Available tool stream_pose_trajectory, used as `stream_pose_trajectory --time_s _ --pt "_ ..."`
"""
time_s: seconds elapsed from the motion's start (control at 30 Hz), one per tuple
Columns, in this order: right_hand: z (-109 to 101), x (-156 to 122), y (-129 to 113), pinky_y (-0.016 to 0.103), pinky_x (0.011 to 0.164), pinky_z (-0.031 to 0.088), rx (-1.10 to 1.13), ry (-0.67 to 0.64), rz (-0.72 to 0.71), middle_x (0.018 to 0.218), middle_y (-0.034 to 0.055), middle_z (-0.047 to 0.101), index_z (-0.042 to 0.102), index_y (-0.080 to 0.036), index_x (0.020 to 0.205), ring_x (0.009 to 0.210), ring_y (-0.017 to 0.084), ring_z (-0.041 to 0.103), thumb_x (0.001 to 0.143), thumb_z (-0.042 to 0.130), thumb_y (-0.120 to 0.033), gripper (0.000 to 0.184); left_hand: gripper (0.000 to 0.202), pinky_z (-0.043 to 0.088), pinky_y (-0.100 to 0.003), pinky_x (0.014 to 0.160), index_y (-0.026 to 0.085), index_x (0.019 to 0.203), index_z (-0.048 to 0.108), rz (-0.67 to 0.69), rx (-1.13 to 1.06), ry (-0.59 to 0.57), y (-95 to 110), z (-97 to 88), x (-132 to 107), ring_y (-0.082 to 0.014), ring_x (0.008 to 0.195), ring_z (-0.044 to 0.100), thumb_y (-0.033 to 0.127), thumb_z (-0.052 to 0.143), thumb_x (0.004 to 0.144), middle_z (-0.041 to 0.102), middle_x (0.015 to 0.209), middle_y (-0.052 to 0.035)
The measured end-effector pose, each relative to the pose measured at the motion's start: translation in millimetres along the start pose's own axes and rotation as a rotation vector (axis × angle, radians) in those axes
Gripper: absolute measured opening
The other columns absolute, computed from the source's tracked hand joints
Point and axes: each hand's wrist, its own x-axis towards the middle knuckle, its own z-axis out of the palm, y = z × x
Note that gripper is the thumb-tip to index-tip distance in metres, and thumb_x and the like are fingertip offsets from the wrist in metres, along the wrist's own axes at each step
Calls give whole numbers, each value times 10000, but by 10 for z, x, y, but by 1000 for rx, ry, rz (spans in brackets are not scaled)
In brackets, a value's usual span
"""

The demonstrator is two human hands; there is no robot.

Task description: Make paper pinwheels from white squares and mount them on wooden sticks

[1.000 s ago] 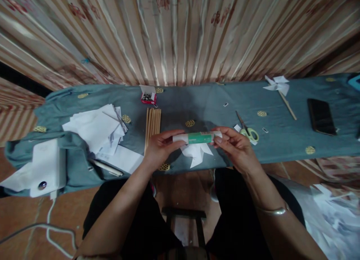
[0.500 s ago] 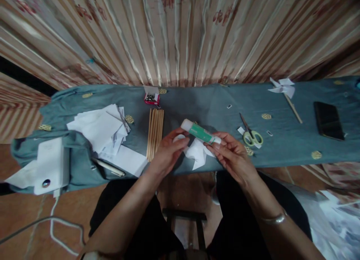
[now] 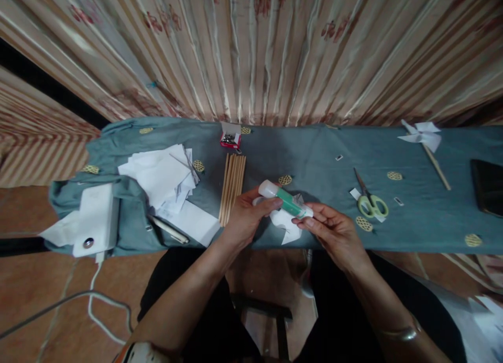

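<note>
A green and white glue stick (image 3: 288, 202) is held between my two hands above the table's near edge. My left hand (image 3: 249, 215) has its thumb and fingers closed round the white-capped end. At the other end, my right hand (image 3: 328, 228) pinches the white base with thumb and fingertips. Under the glue stick lies a cut and partly folded piece of white paper (image 3: 290, 234), partly covered by the stick and my fingers. Left of my left hand is a row of several wooden sticks (image 3: 232, 187).
Green-handled scissors (image 3: 369, 203) lie to the right, a paper pinwheel (image 3: 426, 138) beyond them, and a dark phone (image 3: 487, 187) far right. On the left are stacked papers (image 3: 157, 174), a pen (image 3: 171, 231) and a white cabled device (image 3: 96, 219). A red box of small metal pieces (image 3: 230, 138) stands behind.
The view has swung left, so the table things appear farther right. My left hand now grips the glue stick's capped end, its thumb lying over the tube.
</note>
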Motion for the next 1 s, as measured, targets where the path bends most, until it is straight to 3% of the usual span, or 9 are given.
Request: stream_pose_trajectory --time_s 0.33,0.57,1.0 --pt "28 -29 -29 245 701 632 63 -14 40 816 5 789 774 -246 867 700 149 750 653 875 -356 261 378 340 -230 565 148 817 756 13 55 -39 36 2 -23 -64 561 453 338 894 521 624 650 23" --pt "35 -28 -83 197 608 603 130 -146 148 760 44 779 776 -200 864 611 112 713 704 821 -459 308 405 299 -220 538 145 834 765 2 31 -26 24 12 -1 -54 552 423 336 908 507 615 642 20" --pt "26 -52 -64 257 628 614 -16 -76 4 750 42 781 781 -226 901 606 131 706 704 818 -461 309 383 288 -236 542 153 864 760 40 71 -48 -10 3 9 -63 549 391 343 880 553 576 624 29"
